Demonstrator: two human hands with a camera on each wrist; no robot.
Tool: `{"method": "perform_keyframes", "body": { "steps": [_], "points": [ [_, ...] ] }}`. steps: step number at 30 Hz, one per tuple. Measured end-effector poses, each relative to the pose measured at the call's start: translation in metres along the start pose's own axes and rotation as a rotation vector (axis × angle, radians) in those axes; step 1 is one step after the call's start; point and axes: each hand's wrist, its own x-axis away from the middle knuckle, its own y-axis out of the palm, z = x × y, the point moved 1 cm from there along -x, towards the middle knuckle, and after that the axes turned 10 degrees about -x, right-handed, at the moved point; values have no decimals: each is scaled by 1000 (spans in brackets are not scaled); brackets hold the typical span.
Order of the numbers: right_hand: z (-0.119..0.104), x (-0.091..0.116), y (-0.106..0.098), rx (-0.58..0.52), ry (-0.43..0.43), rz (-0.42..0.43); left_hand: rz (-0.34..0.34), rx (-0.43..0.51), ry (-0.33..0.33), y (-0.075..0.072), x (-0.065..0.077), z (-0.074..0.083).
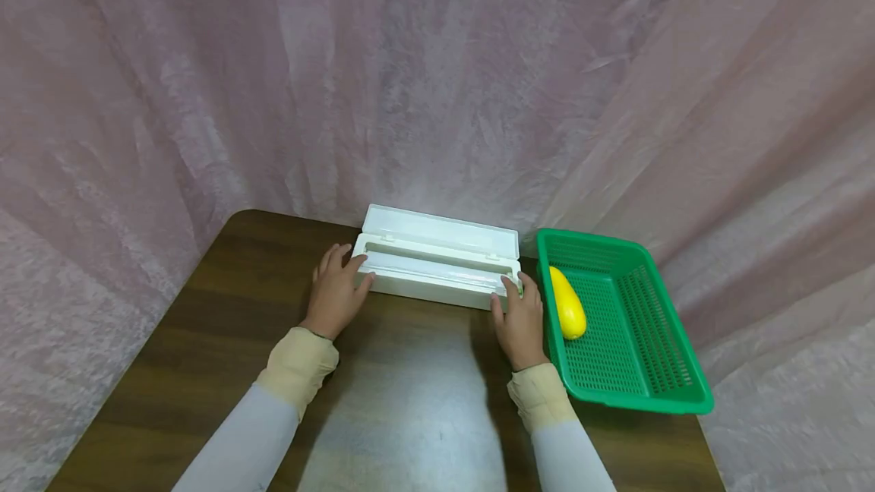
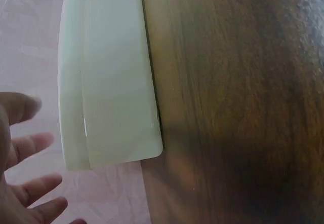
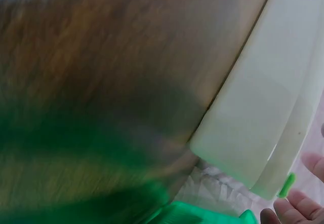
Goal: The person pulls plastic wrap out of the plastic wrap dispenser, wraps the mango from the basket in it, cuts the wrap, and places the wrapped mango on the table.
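Sleeved forearms point(image 1: 242, 439) extended, left hand point(image 1: 335, 293) and right hand point(image 1: 522, 329) spread, at opposite ends of white box point(image 1: 431, 291)

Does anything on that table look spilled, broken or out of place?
Nothing stands out. The white box sits open with its roll inside, and the yellow vegetable lies in the green basket; I see no spill or damage.

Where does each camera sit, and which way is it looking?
Head: worn on the head, looking forward and down at the long white plastic box and green plastic basket; left hand, right hand and both sleeved forearms show.
Left wrist: worn there, looking at the box's left end; left fingers show at left.
Right wrist: worn there, looking at the box's right end; right fingers show at lower right.
Both wrist views share the box and brown wooden table.
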Motion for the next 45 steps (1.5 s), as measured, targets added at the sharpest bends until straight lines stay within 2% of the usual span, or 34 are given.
{"method": "perform_keyframes", "body": {
  "steps": [5,15,27,31,36,41,45],
  "points": [
    [5,-4,2,8,10,19,33,-7,-31,3,-3,0],
    [7,-5,3,-1,87,37,-63,71,-67,12,-8,-1],
    [7,-8,4,-44,91,52,-66,135,-105,13,-10,-1],
    [8,-9,5,-46,116,31,-81,138,-108,13,-12,0],
    [8,-10,5,-58,106,35,-100,153,-114,14,-14,1],
    [6,-10,4,-82,101,41,-76,172,-119,13,-14,2],
    [5,-11,2,-122,143,32,-56,177,-132,14,-16,4]
  ]
}}
